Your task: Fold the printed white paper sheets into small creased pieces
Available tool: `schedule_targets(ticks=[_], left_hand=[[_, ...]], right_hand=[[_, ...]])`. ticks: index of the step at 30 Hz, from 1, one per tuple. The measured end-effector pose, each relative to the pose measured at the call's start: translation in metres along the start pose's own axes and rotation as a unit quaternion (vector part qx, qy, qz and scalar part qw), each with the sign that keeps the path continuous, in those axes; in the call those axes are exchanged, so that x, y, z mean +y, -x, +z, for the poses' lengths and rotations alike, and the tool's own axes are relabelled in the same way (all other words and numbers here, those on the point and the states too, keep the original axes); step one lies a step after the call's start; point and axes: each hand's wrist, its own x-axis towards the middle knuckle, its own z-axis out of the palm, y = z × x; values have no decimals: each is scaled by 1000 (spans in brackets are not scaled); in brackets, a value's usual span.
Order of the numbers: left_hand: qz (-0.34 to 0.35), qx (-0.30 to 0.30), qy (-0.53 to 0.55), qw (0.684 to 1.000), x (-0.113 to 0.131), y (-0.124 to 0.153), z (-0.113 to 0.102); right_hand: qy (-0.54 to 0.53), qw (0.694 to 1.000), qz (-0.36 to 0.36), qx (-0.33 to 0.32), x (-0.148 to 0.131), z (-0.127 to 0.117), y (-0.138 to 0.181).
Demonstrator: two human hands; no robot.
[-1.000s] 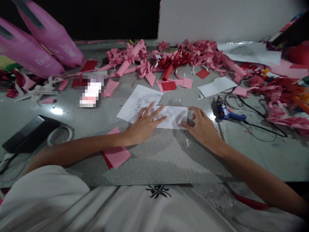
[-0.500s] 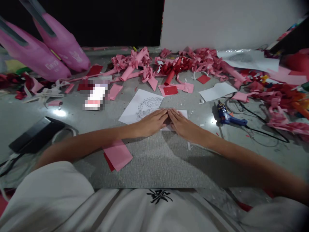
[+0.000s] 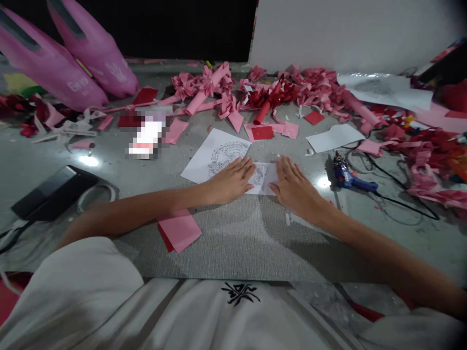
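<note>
A small piece of white paper [image 3: 263, 183] with a dark line drawing lies flat on the table, between my two hands. My left hand [image 3: 233, 181] rests on its left end with fingers stretched out, covering part of the drawing. On its right end lies my right hand [image 3: 295, 183], palm down, fingers extended and thumb apart; its fingertips are slightly blurred. Partly beneath my left hand is a larger white sheet [image 3: 200, 156] with a round printed drawing.
Pink and red paper [image 3: 184, 231] lies near my left forearm. A blue glue gun [image 3: 352, 180] with a cord is at right. Pink paper scraps [image 3: 211, 85] line the back. A phone [image 3: 148, 133], a black device [image 3: 54, 192] and pink bottles [image 3: 98, 53] stand or lie at left.
My hands were together with fingertips meeting over the small paper. My right hand has slid right, so the hands are apart and the drawing between them shows.
</note>
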Motion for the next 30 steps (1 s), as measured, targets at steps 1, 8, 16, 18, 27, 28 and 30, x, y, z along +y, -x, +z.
schedule_targets(ticks=[1, 8, 16, 18, 27, 28, 30], left_hand=[[11, -6, 1, 1000, -1, 0, 1], [-49, 19, -26, 998, 4, 16, 1], [-64, 12, -51, 997, 9, 31, -6], [-51, 6, -40, 998, 12, 40, -8], [23, 9, -27, 999, 26, 45, 5], [20, 7, -26, 999, 26, 44, 7], [8, 6, -26, 1000, 25, 45, 9]], right_hand=[[-11, 999, -34, -5, -1, 0, -2], [-4, 1000, 2, 4, 7, 11, 11], [37, 995, 80, -37, -8, -15, 20], [40, 994, 88, -57, -8, -24, 24], [-80, 987, -136, 9, -22, 2, 16], [-81, 988, -130, 9, -24, 9, 18], [-69, 994, -84, 14, -24, 17, 25]])
